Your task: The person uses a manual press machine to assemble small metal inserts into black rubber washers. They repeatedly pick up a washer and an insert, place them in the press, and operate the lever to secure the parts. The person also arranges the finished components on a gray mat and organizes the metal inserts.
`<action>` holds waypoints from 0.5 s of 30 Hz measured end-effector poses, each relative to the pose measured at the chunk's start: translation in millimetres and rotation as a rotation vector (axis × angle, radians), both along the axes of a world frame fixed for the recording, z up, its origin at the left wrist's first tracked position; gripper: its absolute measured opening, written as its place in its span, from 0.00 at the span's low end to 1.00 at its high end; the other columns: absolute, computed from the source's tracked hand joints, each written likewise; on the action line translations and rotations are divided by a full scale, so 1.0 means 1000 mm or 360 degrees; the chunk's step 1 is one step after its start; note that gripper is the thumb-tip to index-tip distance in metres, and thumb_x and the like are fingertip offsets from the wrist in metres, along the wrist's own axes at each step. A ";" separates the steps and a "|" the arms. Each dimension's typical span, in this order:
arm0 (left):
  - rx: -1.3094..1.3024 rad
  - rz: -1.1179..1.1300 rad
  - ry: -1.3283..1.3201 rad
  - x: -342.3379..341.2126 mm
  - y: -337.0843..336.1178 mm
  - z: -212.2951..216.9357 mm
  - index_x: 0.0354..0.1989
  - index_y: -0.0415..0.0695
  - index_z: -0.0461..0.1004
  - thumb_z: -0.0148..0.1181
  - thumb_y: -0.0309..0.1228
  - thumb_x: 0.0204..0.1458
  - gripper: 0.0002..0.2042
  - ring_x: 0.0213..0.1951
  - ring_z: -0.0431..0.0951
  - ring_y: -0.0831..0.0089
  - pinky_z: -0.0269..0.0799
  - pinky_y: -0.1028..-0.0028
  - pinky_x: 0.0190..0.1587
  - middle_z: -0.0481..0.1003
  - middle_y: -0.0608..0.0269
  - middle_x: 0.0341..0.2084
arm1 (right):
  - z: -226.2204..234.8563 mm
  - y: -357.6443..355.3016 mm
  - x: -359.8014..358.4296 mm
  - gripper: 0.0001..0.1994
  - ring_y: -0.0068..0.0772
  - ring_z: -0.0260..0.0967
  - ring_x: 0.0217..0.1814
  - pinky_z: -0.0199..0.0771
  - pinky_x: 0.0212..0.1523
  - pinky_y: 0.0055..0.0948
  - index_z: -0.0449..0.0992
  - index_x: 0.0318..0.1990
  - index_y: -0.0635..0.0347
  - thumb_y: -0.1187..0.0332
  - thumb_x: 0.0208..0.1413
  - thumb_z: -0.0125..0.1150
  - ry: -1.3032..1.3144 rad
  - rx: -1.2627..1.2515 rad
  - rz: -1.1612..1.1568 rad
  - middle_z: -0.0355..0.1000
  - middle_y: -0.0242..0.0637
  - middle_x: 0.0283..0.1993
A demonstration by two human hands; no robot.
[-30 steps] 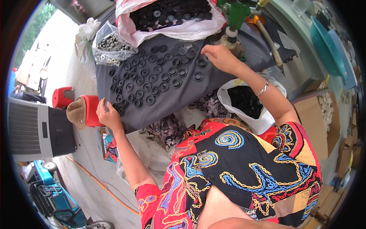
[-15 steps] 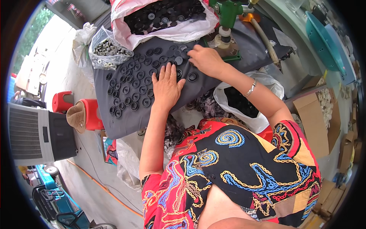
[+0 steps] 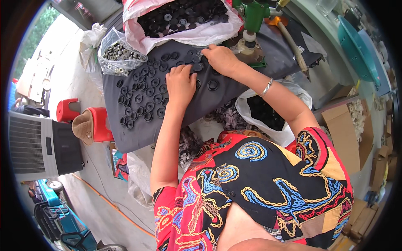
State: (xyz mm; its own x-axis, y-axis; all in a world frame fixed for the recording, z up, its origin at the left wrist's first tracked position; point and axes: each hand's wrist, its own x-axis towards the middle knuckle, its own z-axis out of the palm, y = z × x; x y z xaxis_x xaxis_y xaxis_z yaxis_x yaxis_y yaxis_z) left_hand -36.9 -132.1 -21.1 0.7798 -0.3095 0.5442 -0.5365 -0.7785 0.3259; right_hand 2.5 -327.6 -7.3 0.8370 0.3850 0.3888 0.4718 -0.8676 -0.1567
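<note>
My left hand (image 3: 181,82) lies flat, fingers spread, on a dark grey cloth-covered board (image 3: 138,136), resting on several black round rubber rings (image 3: 144,98) set out in rows. My right hand (image 3: 220,58), a silver bangle at its wrist, is just to the right, palm down, with its fingertips on rings near the board's far edge. One loose ring (image 3: 213,85) sits below it. Whether either hand pinches a ring is hidden under the fingers.
A pink-and-white bag (image 3: 184,21) of black rings lies beyond the board, with a clear bag of metal parts (image 3: 119,52) to its left. A green press tool (image 3: 251,16) stands at the far right. A white bag of black parts (image 3: 264,113), red stools (image 3: 98,123), a grey fan unit (image 3: 37,144) and cardboard boxes (image 3: 347,134) surround me.
My left hand came up from the red stool at the left onto the rings on the board. The right hand slid left along the board, and the two hands now lie close together.
</note>
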 end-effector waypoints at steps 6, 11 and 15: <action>0.0106 0.0084 0.0193 0.019 -0.018 0.001 0.41 0.41 0.80 0.67 0.35 0.45 0.16 0.43 0.76 0.55 0.72 0.60 0.47 0.79 0.54 0.38 | 0.007 -0.011 -0.004 0.07 0.55 0.76 0.40 0.77 0.42 0.45 0.78 0.34 0.62 0.74 0.51 0.54 0.0292 0.0038 -0.0193 0.74 0.54 0.41; 0.0031 0.0089 0.0189 0.024 -0.017 -0.002 0.36 0.41 0.81 0.64 0.34 0.48 0.11 0.40 0.77 0.54 0.72 0.60 0.45 0.79 0.53 0.34 | 0.002 -0.012 -0.012 0.08 0.53 0.77 0.42 0.78 0.43 0.43 0.80 0.33 0.63 0.73 0.51 0.55 0.0236 -0.0137 -0.0300 0.75 0.55 0.42; -0.0032 0.0064 0.0091 0.030 -0.016 -0.007 0.33 0.41 0.81 0.61 0.34 0.51 0.09 0.36 0.78 0.52 0.73 0.59 0.42 0.79 0.52 0.30 | 0.006 -0.004 -0.007 0.07 0.52 0.77 0.43 0.78 0.42 0.42 0.80 0.34 0.63 0.73 0.50 0.57 0.0112 -0.0108 -0.0197 0.75 0.53 0.41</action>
State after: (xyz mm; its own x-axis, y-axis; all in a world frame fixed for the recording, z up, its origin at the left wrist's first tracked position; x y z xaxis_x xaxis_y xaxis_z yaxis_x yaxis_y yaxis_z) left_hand -7.0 -148.3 -28.5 0.8215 -0.2664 0.5042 -0.4847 -0.7920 0.3712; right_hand -5.0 -331.6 -1.1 0.9039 0.3006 0.3042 0.3506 -0.9282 -0.1246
